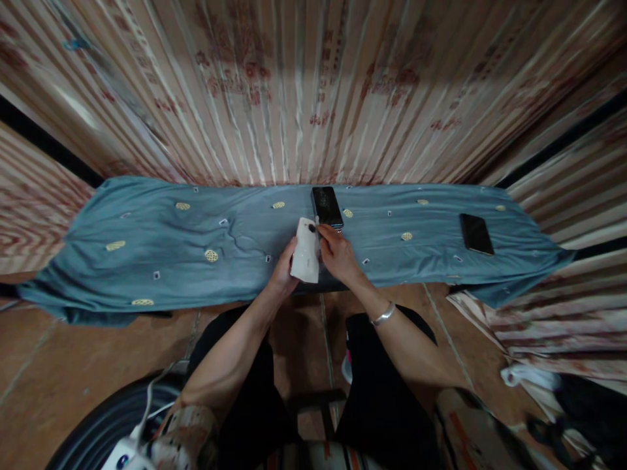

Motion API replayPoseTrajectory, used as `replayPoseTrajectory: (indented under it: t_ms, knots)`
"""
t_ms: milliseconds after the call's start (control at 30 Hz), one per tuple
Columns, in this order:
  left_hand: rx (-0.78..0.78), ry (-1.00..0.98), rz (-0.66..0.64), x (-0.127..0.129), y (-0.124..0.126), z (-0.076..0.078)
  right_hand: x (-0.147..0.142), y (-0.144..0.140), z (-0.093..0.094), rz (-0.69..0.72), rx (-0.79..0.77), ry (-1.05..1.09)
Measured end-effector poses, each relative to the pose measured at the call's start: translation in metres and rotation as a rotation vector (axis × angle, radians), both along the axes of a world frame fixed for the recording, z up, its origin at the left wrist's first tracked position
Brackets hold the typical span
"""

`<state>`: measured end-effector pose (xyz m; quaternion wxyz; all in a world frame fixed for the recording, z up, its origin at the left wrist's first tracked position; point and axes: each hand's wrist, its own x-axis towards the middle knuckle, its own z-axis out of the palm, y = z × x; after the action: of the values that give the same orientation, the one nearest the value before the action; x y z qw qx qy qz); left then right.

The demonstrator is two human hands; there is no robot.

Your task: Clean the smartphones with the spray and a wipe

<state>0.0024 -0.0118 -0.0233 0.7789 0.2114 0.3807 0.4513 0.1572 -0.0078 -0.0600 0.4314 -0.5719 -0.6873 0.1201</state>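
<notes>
Head view, looking down: a white phone-shaped piece (305,250) is held at the centre of the frame, above the near edge of a blue cloth (196,241) that is spread as a long band across the middle of the picture. The piece is gripped along its left side by the left hand (283,271), fingers closed around it, while its top right corner is pinched or touched by the fingertips of the right hand (337,253); whether a small tool is held there cannot be told. A silver bracelet (383,314) is worn on the right wrist. Two dark phones are counted on the cloth: one phone (327,206) lies just beyond the hands, close to the far edge, and a second phone (476,233) lies well apart at the right end. Wide stretches of bare cloth are left open on both sides of the hands, most of all toward the left. The far edge of the cloth is bounded by striped, printed fabric (313,91) that fills the upper frame. The front face of the white piece is turned away and cannot be seen, and a dark spot near its top is too small to make out. Objects at the lower left and lower right corners are cut off and blurred.
</notes>
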Motion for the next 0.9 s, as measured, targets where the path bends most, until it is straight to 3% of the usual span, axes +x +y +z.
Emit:
replayPoseTrajectory:
  t_ms: [433, 700, 900]
  knots:
    - [0.065, 0.016, 0.093, -0.012, 0.004, 0.004, -0.025, 0.002, 0.004, 0.016, -0.011, -0.051]
    - [0.023, -0.022, 0.14, -0.012, 0.01, 0.013, -0.046, -0.004, 0.024, 0.067, -0.064, -0.133]
    - [-0.065, -0.059, 0.182, -0.025, 0.005, 0.01, -0.059, -0.026, 0.036, 0.116, -0.113, -0.184]
